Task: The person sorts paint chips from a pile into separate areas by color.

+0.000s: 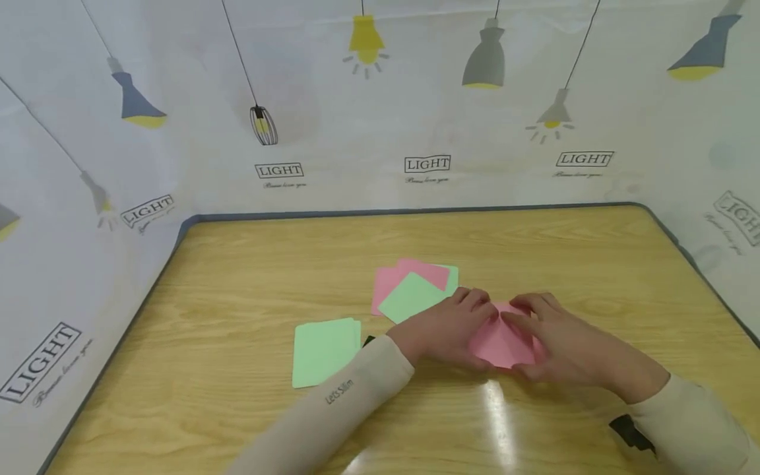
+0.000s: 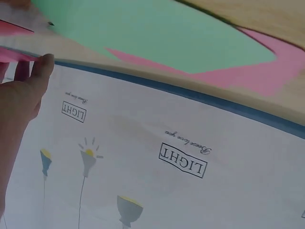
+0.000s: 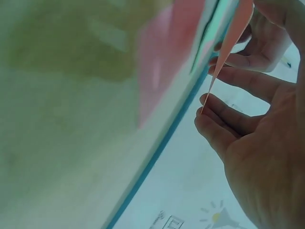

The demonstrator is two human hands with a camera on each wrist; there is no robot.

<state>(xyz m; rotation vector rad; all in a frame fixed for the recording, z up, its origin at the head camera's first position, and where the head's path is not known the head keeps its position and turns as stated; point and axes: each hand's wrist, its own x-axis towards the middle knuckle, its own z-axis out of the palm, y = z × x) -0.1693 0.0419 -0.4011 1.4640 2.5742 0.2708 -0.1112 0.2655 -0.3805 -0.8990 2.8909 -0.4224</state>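
A pink paper sheet [image 1: 502,343] is between my two hands at the right of the table's middle. My left hand [image 1: 452,331] grips its left side, and my right hand [image 1: 561,340] pinches its right side. Both hands' fingertips come close together at the sheet's far edge. In the right wrist view the pink sheet [image 3: 230,45] is seen nearly edge-on, between the right hand's thumb and fingers. It looks bent there, though whether it has a crease I cannot tell. The left wrist view shows only part of a hand [image 2: 26,93] at the left edge.
Beyond my left hand lies a loose overlapping pile of green sheets [image 1: 410,297] and pink sheets [image 1: 384,285]. A neater stack of green sheets [image 1: 325,353] lies to the left, partly behind my left sleeve. A lamp-printed white sheet [image 1: 350,132] stands around the wooden table [image 1: 249,264].
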